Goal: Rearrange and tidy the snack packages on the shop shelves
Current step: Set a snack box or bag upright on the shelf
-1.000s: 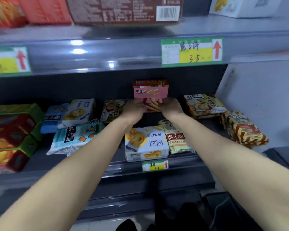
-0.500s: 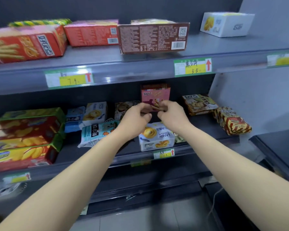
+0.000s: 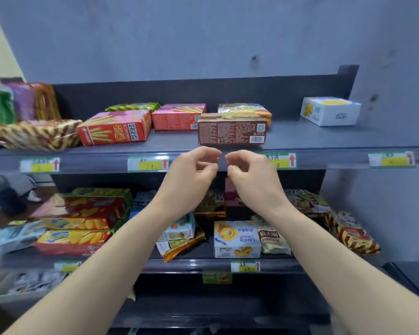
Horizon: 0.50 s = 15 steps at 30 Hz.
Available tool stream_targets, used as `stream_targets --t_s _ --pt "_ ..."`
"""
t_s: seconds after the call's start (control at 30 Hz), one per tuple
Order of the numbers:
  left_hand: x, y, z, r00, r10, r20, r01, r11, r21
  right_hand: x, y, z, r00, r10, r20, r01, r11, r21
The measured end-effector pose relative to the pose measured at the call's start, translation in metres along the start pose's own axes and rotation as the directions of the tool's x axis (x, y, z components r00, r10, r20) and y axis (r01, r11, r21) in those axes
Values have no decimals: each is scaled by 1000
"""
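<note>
My left hand (image 3: 191,170) and my right hand (image 3: 249,172) hover side by side in front of the upper shelf's front edge (image 3: 94,160). Their fingers are loosely curled and hold nothing. Just above them a brown box (image 3: 231,129) lies on the upper shelf with its printed back facing me. Behind my right hand, on the middle shelf, a pink biscuit-stick box (image 3: 230,194) stands upright, mostly hidden. A white LANDY cookie box (image 3: 236,239) lies at the front of the middle shelf below my hands.
The upper shelf also carries a red stick-biscuit box (image 3: 114,128), a pink-red box (image 3: 177,117), a striped packet (image 3: 36,135) and a white box (image 3: 329,111). Red and green boxes (image 3: 82,221) are stacked at the middle shelf's left; a striped packet (image 3: 351,234) lies at its right.
Both hands let go of the pink box, which stays standing on the middle shelf. They rose to the upper shelf's edge, and my view tilted up.
</note>
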<state>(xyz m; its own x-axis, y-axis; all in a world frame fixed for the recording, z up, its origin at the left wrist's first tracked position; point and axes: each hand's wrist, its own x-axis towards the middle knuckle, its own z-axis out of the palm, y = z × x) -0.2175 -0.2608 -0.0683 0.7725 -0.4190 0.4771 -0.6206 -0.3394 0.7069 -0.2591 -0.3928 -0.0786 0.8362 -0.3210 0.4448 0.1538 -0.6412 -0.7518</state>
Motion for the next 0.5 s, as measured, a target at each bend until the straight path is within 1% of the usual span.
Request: stream_targets --t_s 0.17,0.27,0.33,0.4,0.5 --pt "26 15 -8 986 -6 -165 13 999 40 20 -10 -26 986 -17 -164 17 1000 3" --pt "45 16 -8 979 -39 -198 46 998 30 40 -11 -34 972 30 -235 -24 999 30" --pt "59 17 -7 975 -90 -203 96 995 18 55 -10 -36 968 65 -242 -61 998 22" --pt "73 17 -5 968 -175 -177 176 984 -14 70 -7 -36 971 127 -204 -131 991 -7" --pt "95 12 -4 930 -359 -75 348 929 -127 91 0 -32 960 247 -132 -254 966 -36"
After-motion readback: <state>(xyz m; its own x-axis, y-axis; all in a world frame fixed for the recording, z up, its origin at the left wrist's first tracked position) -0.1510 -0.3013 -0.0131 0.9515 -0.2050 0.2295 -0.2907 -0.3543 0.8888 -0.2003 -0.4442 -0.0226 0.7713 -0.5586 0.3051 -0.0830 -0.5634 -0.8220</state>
